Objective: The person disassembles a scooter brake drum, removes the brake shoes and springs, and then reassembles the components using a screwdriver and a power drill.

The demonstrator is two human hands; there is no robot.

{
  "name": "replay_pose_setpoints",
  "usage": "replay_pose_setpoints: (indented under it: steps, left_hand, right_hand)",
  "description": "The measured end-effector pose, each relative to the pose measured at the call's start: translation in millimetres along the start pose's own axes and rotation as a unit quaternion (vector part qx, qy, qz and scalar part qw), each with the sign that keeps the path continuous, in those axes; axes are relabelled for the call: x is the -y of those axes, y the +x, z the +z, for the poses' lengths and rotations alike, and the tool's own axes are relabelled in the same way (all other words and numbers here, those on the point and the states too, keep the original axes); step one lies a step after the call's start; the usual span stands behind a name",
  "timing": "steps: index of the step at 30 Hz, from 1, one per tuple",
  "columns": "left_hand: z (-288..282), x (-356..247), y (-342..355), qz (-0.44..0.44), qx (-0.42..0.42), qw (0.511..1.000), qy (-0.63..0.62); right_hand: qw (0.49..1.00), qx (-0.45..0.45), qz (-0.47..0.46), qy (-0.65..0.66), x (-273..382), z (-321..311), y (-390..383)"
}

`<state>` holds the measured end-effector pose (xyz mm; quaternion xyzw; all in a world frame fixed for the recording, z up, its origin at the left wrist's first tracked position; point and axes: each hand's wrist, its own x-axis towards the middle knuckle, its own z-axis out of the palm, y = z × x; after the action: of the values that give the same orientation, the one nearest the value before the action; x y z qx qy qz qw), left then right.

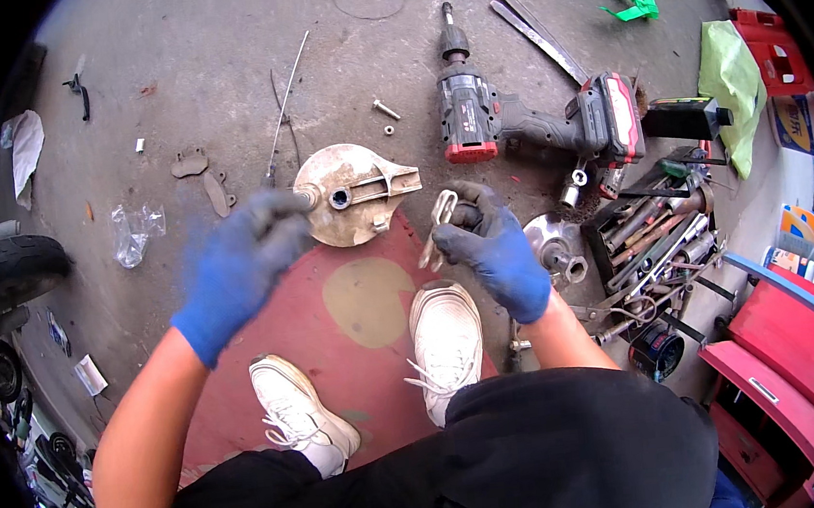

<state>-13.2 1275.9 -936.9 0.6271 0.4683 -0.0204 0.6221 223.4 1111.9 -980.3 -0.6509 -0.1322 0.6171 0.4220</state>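
Note:
My right hand (492,247), in a blue work glove with dark grey fingers, is closed on a looped metal piece (438,224), which looks like a shackle or bent wire link. In front of me on the floor lies a round, dirty brake drum plate (351,222) with a hole in the middle and an arm pointing right. Beside its left edge is my gloved left hand (251,260), smeared by motion. Its fingers look bent, but whether they hold anything is unclear. A bolt (386,110) and a nut (388,131) lie beyond the plate.
A cordless drill (511,119) lies at the far right, near a toolbox full of tools (657,232) and a metal hub (553,241). Brake pads (202,175) and a plastic bag (137,231) are on the left. A red cabinet (793,346) stands at right.

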Motion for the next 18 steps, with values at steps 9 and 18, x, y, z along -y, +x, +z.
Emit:
replay_pose_setpoints:
  steps: [9, 18]
  left_hand:
    - [43.1, -18.7, -26.5, -0.101, 0.179, 0.957, -0.204]
    - [38.5, -3.2, -39.5, -0.119, 0.111, 0.954, -0.251]
  right_hand:
    - [0.975, 0.167, 0.006, 0.146, 8.1, 31.0, -5.3]
    - [0.978, 0.207, -0.029, 0.001, 12.7, 45.5, -5.1]
